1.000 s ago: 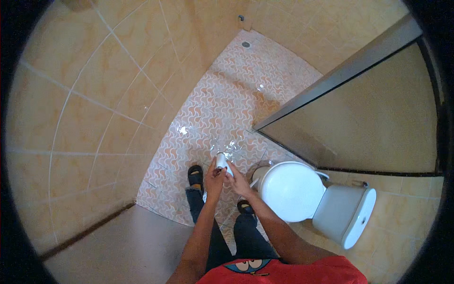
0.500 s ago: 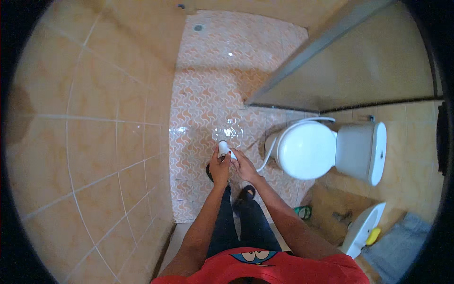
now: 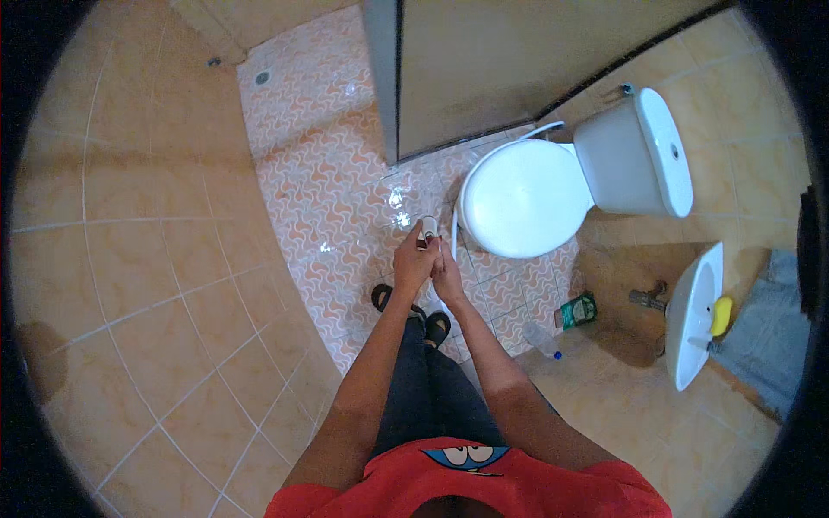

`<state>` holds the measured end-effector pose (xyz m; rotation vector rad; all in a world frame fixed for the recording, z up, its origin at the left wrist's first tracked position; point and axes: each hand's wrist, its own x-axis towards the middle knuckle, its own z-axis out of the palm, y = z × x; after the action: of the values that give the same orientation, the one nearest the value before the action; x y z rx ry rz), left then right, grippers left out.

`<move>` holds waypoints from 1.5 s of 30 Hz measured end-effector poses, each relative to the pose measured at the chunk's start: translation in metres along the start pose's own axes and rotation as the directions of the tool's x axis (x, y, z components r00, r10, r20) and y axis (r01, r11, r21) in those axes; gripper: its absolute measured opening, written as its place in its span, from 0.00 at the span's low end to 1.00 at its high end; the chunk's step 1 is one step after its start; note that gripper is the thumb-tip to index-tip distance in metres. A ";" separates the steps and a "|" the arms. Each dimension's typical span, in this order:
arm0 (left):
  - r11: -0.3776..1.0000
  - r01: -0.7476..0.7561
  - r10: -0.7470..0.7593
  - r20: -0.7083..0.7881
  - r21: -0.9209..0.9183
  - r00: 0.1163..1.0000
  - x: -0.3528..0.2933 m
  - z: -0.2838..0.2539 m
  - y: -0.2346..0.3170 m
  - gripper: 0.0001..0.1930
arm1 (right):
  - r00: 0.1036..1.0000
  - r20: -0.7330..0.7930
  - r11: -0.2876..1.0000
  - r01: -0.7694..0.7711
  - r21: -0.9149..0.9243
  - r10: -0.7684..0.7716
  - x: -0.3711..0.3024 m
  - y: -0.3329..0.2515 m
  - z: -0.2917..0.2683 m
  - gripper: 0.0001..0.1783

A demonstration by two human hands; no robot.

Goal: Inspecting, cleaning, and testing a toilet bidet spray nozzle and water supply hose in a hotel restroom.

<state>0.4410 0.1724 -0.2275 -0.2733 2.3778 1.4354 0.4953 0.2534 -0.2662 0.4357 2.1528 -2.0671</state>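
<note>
White plastic shows between a person's two hands in a tiled bathroom, seen from above: a small spray head, likely the bidet sprayer, is held out in front of the body, just left of the toilet. The left hand is wrapped around the lower part of the sprayer, fingers curled closed on it. The right hand presses against the left from the other side, touching it; whether its fingers also clasp the sprayer or only rest on the left hand cannot be told from this angle. A thin white hose curves beside the hands along the rim of the toilet bowl.

The toilet's lid is down, and its cistern stands against the yellow-tiled wall. Below the hands, the person's feet in dark sandals stand on the patterned orange-and-white floor, which looks wet and glossy near the toilet. A grey door fills the upper middle of the view, its lower edge close to the toilet.

To the right, a white washbasin carries a yellow object on its rim. A green packet and a clear plastic bottle lie on the floor between the person's right leg and the basin. A round floor drain sits well apart in the far corner.
</note>
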 end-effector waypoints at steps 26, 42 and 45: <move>0.815 -0.575 0.537 0.273 0.076 0.798 -0.093 0.048 0.203 0.28 | 0.691 -0.667 0.933 0.360 -0.019 -0.280 -0.055 -0.135 -0.090 0.36; 0.712 0.187 0.344 0.569 -0.676 0.746 0.082 0.091 0.380 0.15 | 0.673 -0.700 0.930 0.366 0.036 -0.238 0.068 -0.263 -0.143 0.23; 0.772 0.191 0.326 0.635 -0.607 0.701 0.122 0.123 0.404 0.15 | 0.654 -0.733 0.860 0.470 0.198 -0.188 0.098 -0.286 -0.170 0.21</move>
<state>0.2164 0.4725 0.0023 0.2163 1.2205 1.9057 0.3374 0.4274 -0.0109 1.0970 2.3123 -2.9237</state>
